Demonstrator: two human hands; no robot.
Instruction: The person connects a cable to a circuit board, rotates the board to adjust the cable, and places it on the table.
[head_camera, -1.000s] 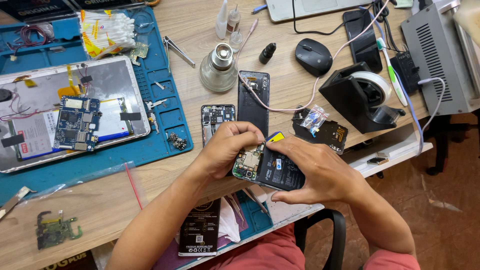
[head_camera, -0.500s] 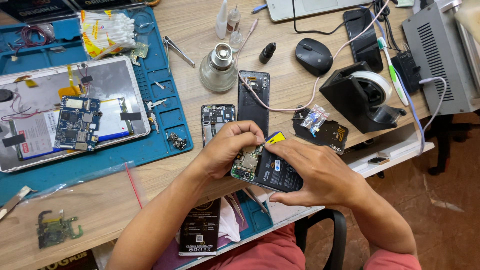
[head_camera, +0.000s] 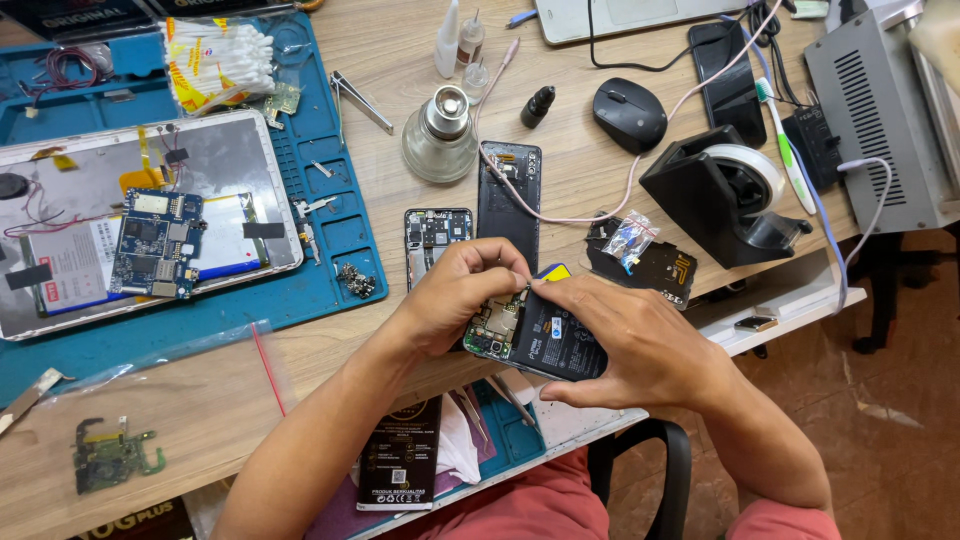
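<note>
While both hands (head_camera: 560, 320) grip, opened phone (head_camera: 535, 340) sits between fingers (head_camera: 500, 262).

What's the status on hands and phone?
Left hand and right hand both grip the opened phone above the desk edge. Left fingertips at its exposed board. Nothing in the way.

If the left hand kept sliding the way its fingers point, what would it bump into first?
The left hand points toward the right hand across the opened phone; its fingers would probably meet the right hand's fingers first.
</note>
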